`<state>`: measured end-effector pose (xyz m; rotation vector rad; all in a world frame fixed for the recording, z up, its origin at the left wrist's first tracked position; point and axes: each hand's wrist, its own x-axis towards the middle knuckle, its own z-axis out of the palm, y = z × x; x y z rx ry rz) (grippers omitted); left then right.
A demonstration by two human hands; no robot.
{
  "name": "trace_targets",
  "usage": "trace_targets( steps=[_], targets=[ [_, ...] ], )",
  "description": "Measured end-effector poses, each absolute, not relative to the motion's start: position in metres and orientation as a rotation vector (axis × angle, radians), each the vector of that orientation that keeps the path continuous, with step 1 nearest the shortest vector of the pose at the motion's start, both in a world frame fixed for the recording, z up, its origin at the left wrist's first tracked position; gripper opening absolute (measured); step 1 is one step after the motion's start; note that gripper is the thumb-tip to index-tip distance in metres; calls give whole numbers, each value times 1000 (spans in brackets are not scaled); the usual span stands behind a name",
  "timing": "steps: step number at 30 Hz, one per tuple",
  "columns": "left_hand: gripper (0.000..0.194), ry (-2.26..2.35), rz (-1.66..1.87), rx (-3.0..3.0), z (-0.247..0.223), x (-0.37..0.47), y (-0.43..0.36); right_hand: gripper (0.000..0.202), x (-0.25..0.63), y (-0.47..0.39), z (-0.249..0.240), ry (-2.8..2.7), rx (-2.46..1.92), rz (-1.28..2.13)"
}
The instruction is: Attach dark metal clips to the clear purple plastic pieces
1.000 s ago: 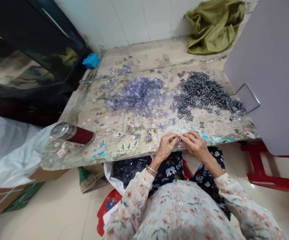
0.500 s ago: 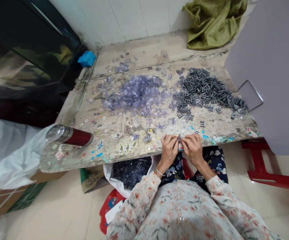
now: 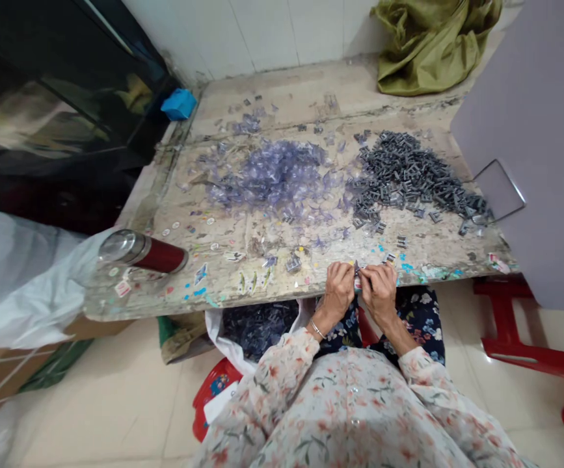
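At the table's front edge, my left hand (image 3: 339,286) and my right hand (image 3: 378,287) meet with fingertips pinched. Between them is a small dark plastic piece (image 3: 357,268), mostly covered by the fingers, so its exact kind is unclear. Both hands grip it. Beyond them lies a heap of small grey plastic parts (image 3: 403,169) to the right, and a pile of clear purplish plastic pieces (image 3: 282,172) in the middle. A few loose parts (image 3: 293,262) rest left of my left hand, and a grey part (image 3: 401,242) lies just past my right hand.
A red thermos (image 3: 159,253) lies on the worn table (image 3: 135,286) at left. Below the edge is a white bag (image 3: 214,325) of dark pieces. A grey panel (image 3: 530,162) stands at right, a red stool (image 3: 506,325) under it. An olive cloth (image 3: 432,49) sits at the back.
The camera view has shifted slightly, so the table and piles appear farther right. Both hands stay together at the table edge, still pinching the small piece.
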<state>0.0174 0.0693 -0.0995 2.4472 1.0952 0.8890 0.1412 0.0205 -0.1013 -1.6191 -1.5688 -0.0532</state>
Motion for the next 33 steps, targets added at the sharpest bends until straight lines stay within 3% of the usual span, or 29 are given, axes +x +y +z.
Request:
trace_targets(
  steps=[9,33],
  targets=[
    [37,978,807,2541,-107,19,63,18,141,10,-108,-1516,-1602,-63],
    [25,1073,772,2624,-99,18,73,19,131,18,-95,-1590,-1717,-58]
  ],
)
